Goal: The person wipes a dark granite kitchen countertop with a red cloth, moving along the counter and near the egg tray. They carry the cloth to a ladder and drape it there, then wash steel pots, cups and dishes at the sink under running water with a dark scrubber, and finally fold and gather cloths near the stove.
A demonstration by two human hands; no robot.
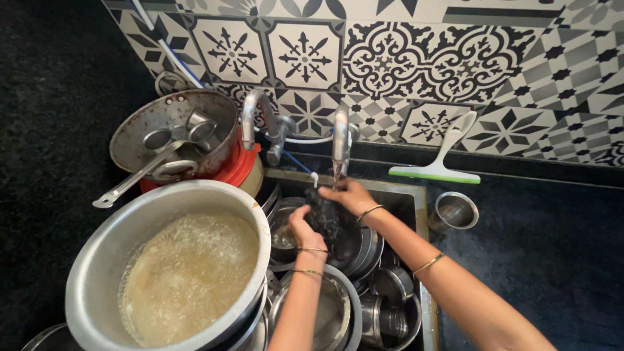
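Head view, looking down into a crowded sink (419, 214). A dark object (323, 214), seemingly a scrubbing cloth or small dark utensil (too dim to tell which), is held over the stacked steel vessels (364, 260) under the right-hand tap (340, 140), from which a thin stream appears to run. Both hands grasp it: the left hand (304, 229) is curled around its lower end, fingers closed on it; the right hand (351, 196) clasps its upper end just below the spout, fingers wrapped together. The step in hand is judged to be rinsing or wetting under the water. The next move would call for a steady two-handed grip and turning the object within the stream, keeping clear of the piled bowls. To the left stands a large pot of frothy liquid (188, 273), behind it a pan holding small cups (175, 133); a squeegee (439, 170) and a steel tumbler (454, 211) rest on the dark counter (539, 240).
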